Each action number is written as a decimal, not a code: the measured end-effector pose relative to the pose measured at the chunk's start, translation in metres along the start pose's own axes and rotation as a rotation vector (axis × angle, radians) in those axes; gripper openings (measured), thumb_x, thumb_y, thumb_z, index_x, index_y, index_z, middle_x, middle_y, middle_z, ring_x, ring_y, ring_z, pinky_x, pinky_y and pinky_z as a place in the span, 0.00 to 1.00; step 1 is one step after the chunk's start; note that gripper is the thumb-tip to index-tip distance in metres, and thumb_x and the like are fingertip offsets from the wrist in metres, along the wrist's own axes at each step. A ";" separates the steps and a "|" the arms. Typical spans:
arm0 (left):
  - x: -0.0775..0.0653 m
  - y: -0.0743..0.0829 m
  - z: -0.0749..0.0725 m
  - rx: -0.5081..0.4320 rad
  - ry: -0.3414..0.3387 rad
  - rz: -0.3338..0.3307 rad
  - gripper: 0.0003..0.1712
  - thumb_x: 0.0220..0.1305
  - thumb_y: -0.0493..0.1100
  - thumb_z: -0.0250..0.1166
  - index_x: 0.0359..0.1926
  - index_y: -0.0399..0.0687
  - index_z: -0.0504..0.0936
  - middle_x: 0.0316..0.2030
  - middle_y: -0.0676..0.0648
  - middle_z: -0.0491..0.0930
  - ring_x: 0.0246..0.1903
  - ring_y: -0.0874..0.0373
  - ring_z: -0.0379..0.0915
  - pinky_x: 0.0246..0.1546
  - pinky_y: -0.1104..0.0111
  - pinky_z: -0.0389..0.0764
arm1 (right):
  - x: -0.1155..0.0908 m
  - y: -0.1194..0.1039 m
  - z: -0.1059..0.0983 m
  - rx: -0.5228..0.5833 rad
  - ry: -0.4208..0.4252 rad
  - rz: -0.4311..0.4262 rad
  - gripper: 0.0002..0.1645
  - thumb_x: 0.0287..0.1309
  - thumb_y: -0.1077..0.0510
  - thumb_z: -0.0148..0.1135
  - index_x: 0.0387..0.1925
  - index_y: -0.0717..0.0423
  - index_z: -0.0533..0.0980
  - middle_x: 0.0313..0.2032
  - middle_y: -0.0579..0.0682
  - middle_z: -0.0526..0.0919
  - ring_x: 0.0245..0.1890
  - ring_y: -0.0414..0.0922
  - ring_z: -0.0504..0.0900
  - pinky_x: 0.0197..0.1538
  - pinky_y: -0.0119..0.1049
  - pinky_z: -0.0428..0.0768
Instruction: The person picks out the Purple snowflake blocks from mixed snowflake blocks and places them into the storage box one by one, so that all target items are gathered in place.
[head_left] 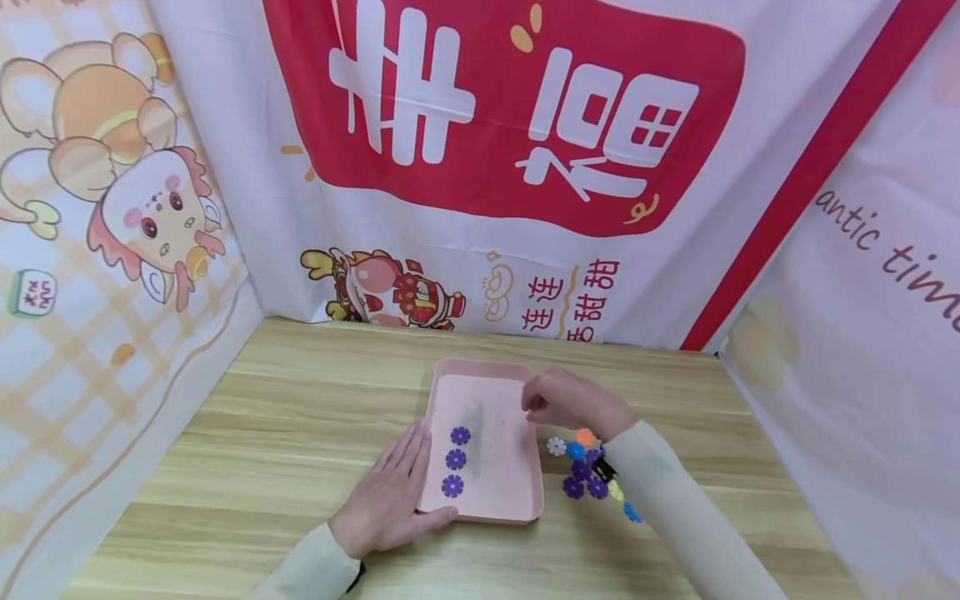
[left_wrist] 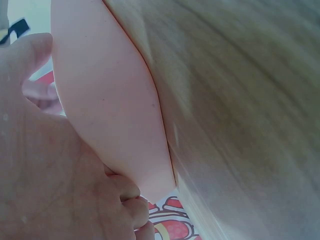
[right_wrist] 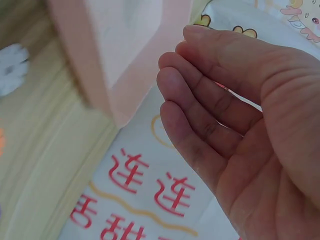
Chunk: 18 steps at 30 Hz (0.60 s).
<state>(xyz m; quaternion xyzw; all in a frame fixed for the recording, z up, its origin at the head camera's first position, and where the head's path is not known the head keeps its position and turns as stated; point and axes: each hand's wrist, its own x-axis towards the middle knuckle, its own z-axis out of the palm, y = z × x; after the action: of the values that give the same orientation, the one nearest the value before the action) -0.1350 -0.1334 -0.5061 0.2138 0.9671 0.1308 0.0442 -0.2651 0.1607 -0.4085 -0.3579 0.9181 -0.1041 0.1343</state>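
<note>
A shallow pink tray [head_left: 504, 479] lies on the table with three purple snowflake discs [head_left: 456, 459] in a column along its left side. My left hand [head_left: 390, 500] rests against the tray's left wall, fingers straight and thumb at the near corner. In the left wrist view that hand lies along the outside of the tray wall [left_wrist: 107, 90]. My right hand [head_left: 573, 400] hovers by the tray's far right edge. The right wrist view shows its fingers [right_wrist: 175, 85] loosely bent, the thumb close to the index finger, and no object visible in the hand.
Right of the tray, partly under my right forearm, lies a loose group of snowflake discs: several purple [head_left: 574, 487], a white one [head_left: 556, 447], an orange one [head_left: 584, 436], blue ones [head_left: 632, 512] and a yellow one [head_left: 616, 490]. Printed cloth [head_left: 480, 200] hangs behind the wooden table [head_left: 300, 417].
</note>
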 end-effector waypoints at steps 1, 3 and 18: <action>0.000 0.000 0.000 0.003 -0.002 0.000 0.67 0.68 0.80 0.55 0.82 0.30 0.49 0.84 0.32 0.45 0.84 0.37 0.43 0.84 0.45 0.53 | -0.007 0.003 0.001 0.004 0.002 -0.010 0.05 0.66 0.62 0.72 0.41 0.51 0.89 0.36 0.43 0.90 0.34 0.35 0.82 0.43 0.30 0.87; 0.000 0.000 -0.001 0.003 -0.002 0.002 0.67 0.68 0.80 0.54 0.82 0.30 0.49 0.84 0.31 0.44 0.84 0.37 0.43 0.84 0.45 0.53 | -0.021 0.009 0.006 0.012 0.003 -0.015 0.05 0.66 0.62 0.72 0.41 0.51 0.89 0.36 0.42 0.90 0.33 0.34 0.82 0.42 0.29 0.86; 0.001 0.000 -0.001 0.005 0.009 0.010 0.68 0.67 0.80 0.54 0.82 0.29 0.49 0.84 0.31 0.44 0.84 0.36 0.44 0.84 0.44 0.54 | -0.082 0.036 0.066 0.076 -0.042 -0.032 0.03 0.65 0.61 0.73 0.39 0.52 0.87 0.34 0.41 0.87 0.30 0.29 0.76 0.36 0.25 0.81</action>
<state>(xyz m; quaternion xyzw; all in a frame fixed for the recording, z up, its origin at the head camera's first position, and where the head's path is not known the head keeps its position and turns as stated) -0.1357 -0.1333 -0.5056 0.2182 0.9665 0.1296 0.0389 -0.2081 0.2363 -0.4672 -0.3692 0.9046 -0.1336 0.1657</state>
